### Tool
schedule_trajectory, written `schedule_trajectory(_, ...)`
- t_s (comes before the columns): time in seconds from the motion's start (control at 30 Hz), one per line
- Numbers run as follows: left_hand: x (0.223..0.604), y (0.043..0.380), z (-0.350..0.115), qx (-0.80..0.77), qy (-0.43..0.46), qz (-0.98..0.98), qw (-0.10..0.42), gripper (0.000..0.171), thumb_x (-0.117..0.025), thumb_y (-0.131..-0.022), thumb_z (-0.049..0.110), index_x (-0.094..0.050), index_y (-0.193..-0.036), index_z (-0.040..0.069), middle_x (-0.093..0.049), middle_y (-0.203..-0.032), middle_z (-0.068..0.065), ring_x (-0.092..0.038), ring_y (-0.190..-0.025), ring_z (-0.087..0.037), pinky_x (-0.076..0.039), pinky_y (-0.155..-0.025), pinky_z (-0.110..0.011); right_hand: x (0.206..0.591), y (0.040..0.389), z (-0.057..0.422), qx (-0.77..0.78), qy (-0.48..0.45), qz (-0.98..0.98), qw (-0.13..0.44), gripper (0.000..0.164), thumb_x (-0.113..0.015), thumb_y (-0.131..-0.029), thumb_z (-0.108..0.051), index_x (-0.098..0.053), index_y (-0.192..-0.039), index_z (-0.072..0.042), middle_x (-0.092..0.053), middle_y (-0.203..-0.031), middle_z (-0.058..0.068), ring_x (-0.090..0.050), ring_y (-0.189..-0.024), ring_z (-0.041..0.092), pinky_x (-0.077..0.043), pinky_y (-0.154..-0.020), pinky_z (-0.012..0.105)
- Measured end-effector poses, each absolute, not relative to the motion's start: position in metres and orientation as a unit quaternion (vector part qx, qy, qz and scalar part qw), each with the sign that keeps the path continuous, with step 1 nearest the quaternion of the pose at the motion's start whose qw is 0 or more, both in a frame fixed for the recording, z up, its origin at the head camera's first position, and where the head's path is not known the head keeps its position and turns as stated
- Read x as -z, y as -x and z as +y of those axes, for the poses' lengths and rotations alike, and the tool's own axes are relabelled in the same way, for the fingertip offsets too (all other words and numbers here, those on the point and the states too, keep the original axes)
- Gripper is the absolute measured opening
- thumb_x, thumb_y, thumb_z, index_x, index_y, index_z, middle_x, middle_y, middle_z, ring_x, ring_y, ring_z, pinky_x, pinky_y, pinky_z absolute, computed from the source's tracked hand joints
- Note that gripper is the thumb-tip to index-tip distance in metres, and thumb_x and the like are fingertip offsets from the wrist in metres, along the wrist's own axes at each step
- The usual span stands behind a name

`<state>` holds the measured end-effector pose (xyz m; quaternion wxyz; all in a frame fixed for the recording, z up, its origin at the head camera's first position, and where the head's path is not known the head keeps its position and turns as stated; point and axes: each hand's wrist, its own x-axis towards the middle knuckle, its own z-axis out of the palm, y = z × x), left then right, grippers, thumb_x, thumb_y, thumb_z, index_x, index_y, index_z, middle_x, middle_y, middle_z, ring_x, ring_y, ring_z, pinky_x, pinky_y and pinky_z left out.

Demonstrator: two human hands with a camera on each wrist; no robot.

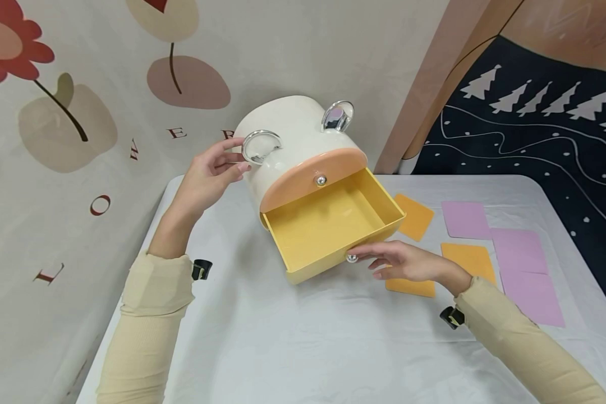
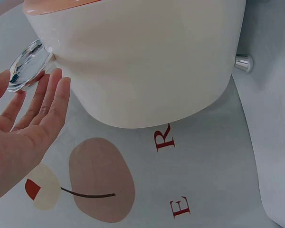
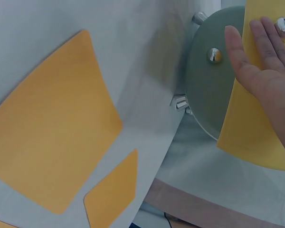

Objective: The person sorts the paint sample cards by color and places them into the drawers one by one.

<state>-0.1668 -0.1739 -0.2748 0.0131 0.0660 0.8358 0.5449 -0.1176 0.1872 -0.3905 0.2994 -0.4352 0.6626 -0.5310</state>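
- A rounded white cabinet (image 1: 293, 126) stands at the far end of the worktop (image 1: 283, 348), close to the printed backdrop (image 1: 303, 45).
- Its yellow drawer (image 1: 325, 224) is pulled well out, with a bare floor and a silver knob (image 1: 352, 258) on the front.
- Above that sits a coral drawer front (image 1: 293, 188), pushed in, with its own round knob; below, the right wrist view shows a green drawer front (image 3: 206, 95), also knobbed.
- The left hand (image 1: 207, 177) is beside the cabinet at the left silver ear (image 1: 261, 147), fingers spread and lightly bent behind it, thumb apart; whether they touch it I cannot tell.
- The right hand (image 1: 409, 262) is at the yellow drawer's front, fingers extended next to the knob, thumb held away, palm facing the drawer.
- The right silver ear (image 1: 338, 116) stands free on the cabinet's other side.
- To the right lie orange cards (image 1: 468, 262) and, farther out, purple cards (image 1: 466, 220).
- Behind the worktop's right side hangs a dark cloth (image 1: 525, 134) printed with white trees.
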Motion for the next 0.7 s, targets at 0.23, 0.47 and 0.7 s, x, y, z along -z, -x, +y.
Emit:
schedule_trajectory(0.23,0.277,0.168,-0.174,-0.542,-0.067,0.838,0.012,0.046,-0.06,-0.089,0.013,-0.045,-0.133,0.014,-0.056,-0.115,-0.014,-0.057,-0.102,-0.022,-0.049,-0.087,-0.028,0.387,0.117,0.2,0.573,0.427,0.641,0.281,0.045,-0.051,-0.086,0.013,-0.038,-0.129,0.014,-0.044,-0.128,0.028,-0.047,-0.114,0.036,-0.047,-0.089,0.043)
schedule_trajectory(0.47,0.276,0.167,-0.174,-0.542,-0.065,0.838,0.014,0.047,-0.061,-0.089,0.015,-0.045,-0.133,0.014,-0.055,-0.116,-0.013,-0.057,-0.102,-0.021,-0.049,-0.087,-0.028,0.376,0.117,0.234,0.603,0.309,0.696,0.239,0.037,-0.05,-0.09,0.007,-0.044,-0.125,0.011,-0.052,-0.123,0.019,-0.052,-0.111,0.027,-0.048,-0.089,0.034)
schedule_trajectory(0.7,0.277,0.167,-0.174,-0.544,-0.064,0.836,0.014,0.047,-0.061,-0.089,0.015,-0.045,-0.133,0.014,-0.056,-0.116,-0.013,-0.056,-0.102,-0.022,-0.049,-0.087,-0.028,0.374,0.116,0.275,0.562,0.211,0.786,0.149,0.038,-0.056,-0.089,0.002,-0.046,-0.126,0.005,-0.055,-0.119,0.009,-0.054,-0.105,0.017,-0.049,-0.084,0.022)
